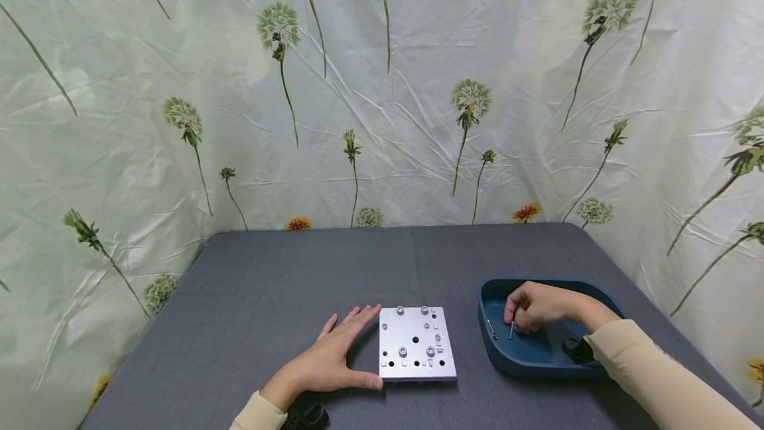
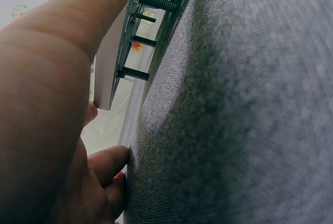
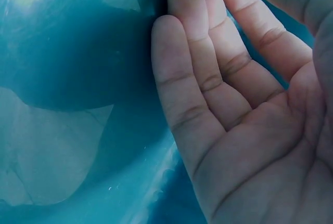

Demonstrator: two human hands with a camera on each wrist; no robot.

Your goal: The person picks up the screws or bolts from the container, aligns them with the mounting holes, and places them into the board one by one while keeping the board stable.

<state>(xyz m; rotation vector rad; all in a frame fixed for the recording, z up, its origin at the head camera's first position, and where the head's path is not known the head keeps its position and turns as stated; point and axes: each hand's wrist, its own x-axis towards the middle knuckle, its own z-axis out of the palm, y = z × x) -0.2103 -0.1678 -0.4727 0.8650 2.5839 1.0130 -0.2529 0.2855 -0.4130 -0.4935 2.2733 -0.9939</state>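
Observation:
A square silver metal plate [image 1: 416, 344] stands on the table on screw shanks that stick out underneath. Several socket-head screws [image 1: 430, 351] and open holes show on its top. My left hand [image 1: 331, 357] lies along its left side with fingers spread and fairly straight. Its thumb touches the near corner and a fingertip touches the far one. Inside the blue tray [image 1: 519, 370], my right hand [image 1: 540, 307] has its fingers curled down and seems to pinch a thin screw [image 1: 511, 330]. The right wrist view hides the fingertips. Another thin screw [image 1: 491, 329] lies by the tray's left wall.
A dark grey cloth covers the table [image 1: 298, 271]. Behind it hangs a pale curtain [image 1: 388, 118] with a dandelion print. The tray's raised rim surrounds my right hand, and a dark wrist strap [image 1: 577, 350] hangs over the tray floor.

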